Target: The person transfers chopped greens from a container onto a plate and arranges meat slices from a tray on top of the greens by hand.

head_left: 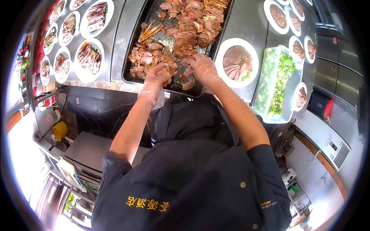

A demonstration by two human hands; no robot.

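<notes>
A dark baking tray (129,65) full of sliced cooked meat (187,29) lies in front of me. My left hand (156,77), in a clear plastic glove, is closed on meat slices at the tray's near left part, beside a loose pile of slices (144,56). Across from it, my right hand (204,68), gloved too, has its fingers bent and pressed to a meat slice (188,71) near the right rim. A few scraps (187,85) lie on the tray bottom below. Right of the tray stands a white plate (221,69) with fanned meat slices and some green leaves.
A clear plastic box (260,107) of chopped green herbs (283,81) stands at the right counter edge. Several plates of sliced meat (278,17) stand beyond it. More filled plates (89,59) cover the steel counter (119,36) on the left.
</notes>
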